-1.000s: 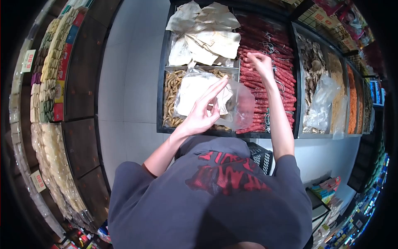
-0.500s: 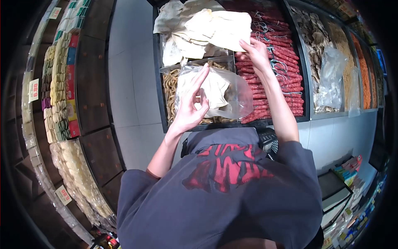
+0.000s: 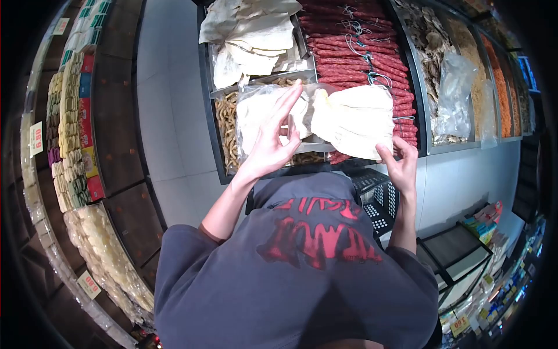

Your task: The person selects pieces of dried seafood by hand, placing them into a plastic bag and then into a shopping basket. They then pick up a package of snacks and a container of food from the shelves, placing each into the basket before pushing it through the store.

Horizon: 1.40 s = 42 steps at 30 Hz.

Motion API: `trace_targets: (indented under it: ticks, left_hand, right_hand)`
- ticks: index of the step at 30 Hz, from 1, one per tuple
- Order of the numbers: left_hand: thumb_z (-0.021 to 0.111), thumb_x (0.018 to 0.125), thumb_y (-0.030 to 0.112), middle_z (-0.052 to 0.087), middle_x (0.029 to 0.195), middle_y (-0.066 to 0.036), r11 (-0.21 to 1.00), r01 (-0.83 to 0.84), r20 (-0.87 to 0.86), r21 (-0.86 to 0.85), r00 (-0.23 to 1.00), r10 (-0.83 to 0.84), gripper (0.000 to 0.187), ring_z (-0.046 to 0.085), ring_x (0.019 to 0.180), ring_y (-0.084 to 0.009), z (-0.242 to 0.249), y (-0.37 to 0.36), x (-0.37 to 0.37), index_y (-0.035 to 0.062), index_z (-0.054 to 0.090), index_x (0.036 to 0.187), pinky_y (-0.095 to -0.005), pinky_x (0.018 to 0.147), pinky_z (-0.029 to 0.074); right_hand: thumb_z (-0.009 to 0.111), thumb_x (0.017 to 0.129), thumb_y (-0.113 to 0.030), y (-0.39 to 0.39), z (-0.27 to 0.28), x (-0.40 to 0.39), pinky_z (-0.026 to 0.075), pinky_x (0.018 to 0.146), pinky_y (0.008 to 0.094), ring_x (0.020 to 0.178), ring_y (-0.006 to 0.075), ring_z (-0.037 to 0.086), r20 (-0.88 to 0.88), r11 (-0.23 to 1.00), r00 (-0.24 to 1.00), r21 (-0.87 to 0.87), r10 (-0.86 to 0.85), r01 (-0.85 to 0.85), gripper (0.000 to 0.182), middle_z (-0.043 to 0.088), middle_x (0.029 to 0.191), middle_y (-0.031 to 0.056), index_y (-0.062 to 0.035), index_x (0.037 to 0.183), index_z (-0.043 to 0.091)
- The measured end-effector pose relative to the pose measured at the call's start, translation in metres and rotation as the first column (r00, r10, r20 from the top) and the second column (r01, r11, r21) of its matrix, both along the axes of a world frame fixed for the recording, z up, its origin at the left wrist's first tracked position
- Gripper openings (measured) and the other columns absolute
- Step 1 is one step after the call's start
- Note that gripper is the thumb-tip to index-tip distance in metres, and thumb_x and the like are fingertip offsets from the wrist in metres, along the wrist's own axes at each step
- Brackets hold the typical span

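My left hand [image 3: 272, 142] is on a clear plastic bag [image 3: 317, 142], gripping its near side with the fingers stretched along it. Inside the bag lie white flat pieces [image 3: 253, 116], seen through the plastic. My right hand [image 3: 400, 166] pinches the near right corner of a flat, cream-coloured dried sheet [image 3: 354, 119]. The sheet's left edge is at the bag's mouth; whether it is inside cannot be made out. Beyond the bag, a pile of similar pale dried sheets [image 3: 256, 35] fills the far left compartment.
Red dried sausages [image 3: 363, 64] tied with string fill the compartment on the right. Brown dried pieces [image 3: 225, 125] lie beneath the bag. Further right are bins with a plastic bag [image 3: 456, 87] on top. A black basket [image 3: 381, 200] is near my right forearm. Packed shelves [image 3: 72, 116] line the left.
My right hand has carried the cream sheet from the far pile toward me, down to the bag's right side over the sausages. My left hand stays at the bag.
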State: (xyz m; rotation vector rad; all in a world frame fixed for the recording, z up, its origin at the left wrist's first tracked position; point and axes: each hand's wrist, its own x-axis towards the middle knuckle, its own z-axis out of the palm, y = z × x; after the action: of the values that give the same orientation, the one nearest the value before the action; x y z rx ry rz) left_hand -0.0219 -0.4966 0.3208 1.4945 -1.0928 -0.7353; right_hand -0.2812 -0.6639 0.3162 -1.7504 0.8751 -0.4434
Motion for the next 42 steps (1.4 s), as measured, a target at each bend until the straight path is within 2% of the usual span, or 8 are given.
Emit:
trace_targets:
  ticks: [7,12,21,24,29,31,35,42]
  left_hand:
    - [0.048,0.081,-0.013,0.028,0.161,-0.010,0.995,-0.004,0.053,-0.099,0.999,0.010,0.080,0.056,0.109,-0.0103,-0.015,-0.003,-0.004,0.0122,0.031,0.155,-0.0185,0.070,0.051]
    - [0.049,0.079,-0.012,0.029,0.160,-0.011,0.985,0.051,-0.017,-0.165,0.998,-0.055,0.081,0.055,0.095,-0.0083,-0.030,0.005,-0.006,0.0114,0.032,0.155,-0.0195,0.068,0.050]
    - [0.051,0.079,-0.010,0.026,0.162,-0.011,0.968,0.126,-0.150,-0.216,0.976,-0.161,0.081,0.049,0.118,-0.0115,-0.030,0.019,0.010,0.0106,0.031,0.155,-0.0200,0.074,0.047]
    - [0.052,0.076,-0.005,0.034,0.157,-0.017,0.957,0.133,-0.148,-0.256,0.973,-0.175,0.080,0.031,0.147,-0.0293,-0.023,0.030,0.024,0.0055,0.033,0.153,-0.0368,0.110,0.039]
    - [0.052,0.082,-0.012,0.028,0.160,-0.009,0.949,0.180,-0.591,-0.260,0.747,-0.304,0.079,0.048,0.073,-0.0028,-0.004,0.055,0.059,0.0044,0.027,0.155,-0.0181,0.062,0.050]
    - [0.058,0.083,-0.010,0.027,0.160,-0.011,0.945,0.191,-0.619,-0.265,0.718,-0.319,0.079,0.050,0.073,-0.0048,0.002,0.059,0.079,0.0005,0.025,0.154,-0.0183,0.058,0.052]
    - [0.069,0.079,-0.002,0.023,0.158,-0.026,0.956,0.112,-0.551,-0.272,0.796,-0.250,0.084,0.050,0.067,-0.0064,0.028,0.064,0.120,-0.0134,0.023,0.149,-0.0177,0.050,0.050]
    - [0.068,0.064,0.018,0.031,0.154,-0.029,0.914,0.245,-0.250,-0.324,0.909,-0.333,0.096,0.039,0.140,-0.0366,0.065,0.091,0.154,-0.0098,0.032,0.148,-0.0460,0.111,0.040]
  right_hand:
    - [0.069,0.088,-0.009,0.020,0.005,0.057,0.047,0.056,0.0240,0.063,0.0060,0.060,-0.150,0.972,0.964,-0.050,0.221,-0.231,0.014,0.066,0.071,0.0044,0.0052,0.092,0.068]
    - [0.068,0.091,-0.011,0.029,-0.061,0.095,0.048,0.053,0.0217,0.065,0.0063,0.062,-0.010,0.921,0.967,0.307,0.254,-0.239,0.017,0.069,0.080,0.0051,0.0037,0.099,0.065]
    - [0.063,0.088,-0.016,0.061,-0.097,0.124,0.053,0.082,0.0410,0.086,0.0236,0.070,-0.227,0.859,0.832,0.215,0.506,-0.464,0.038,0.073,0.094,0.0187,0.0041,0.120,0.062]
    - [0.067,0.089,-0.034,0.065,-0.037,0.129,0.048,0.095,0.0421,0.111,0.0354,0.063,-0.354,0.803,0.726,0.155,0.589,-0.576,0.050,0.067,0.116,0.0197,-0.0017,0.127,0.061]
    - [0.082,0.071,-0.035,0.067,-0.018,0.081,0.036,0.111,0.0473,0.127,0.0322,0.050,-0.554,0.576,0.683,-0.390,0.476,-0.718,0.062,0.062,0.123,0.0131,-0.0070,0.122,0.062]
    - [0.073,0.069,-0.006,0.074,-0.034,0.078,0.043,0.107,0.0459,0.102,0.0297,0.061,-0.440,0.593,0.831,-0.585,0.341,-0.553,0.027,0.064,0.094,0.0092,-0.0048,0.095,0.066]
    - [0.066,0.070,-0.006,0.117,0.011,0.112,0.052,0.096,0.0398,0.083,0.0216,0.065,-0.224,0.557,0.944,-0.764,0.243,-0.325,0.018,0.062,0.080,0.0046,-0.0090,0.088,0.069]
    - [0.073,0.074,-0.005,0.196,0.061,0.134,0.058,0.091,0.0384,0.106,0.0255,0.063,0.495,0.595,0.850,-0.743,0.180,0.307,0.014,0.067,0.104,0.0100,0.0017,0.086,0.068]
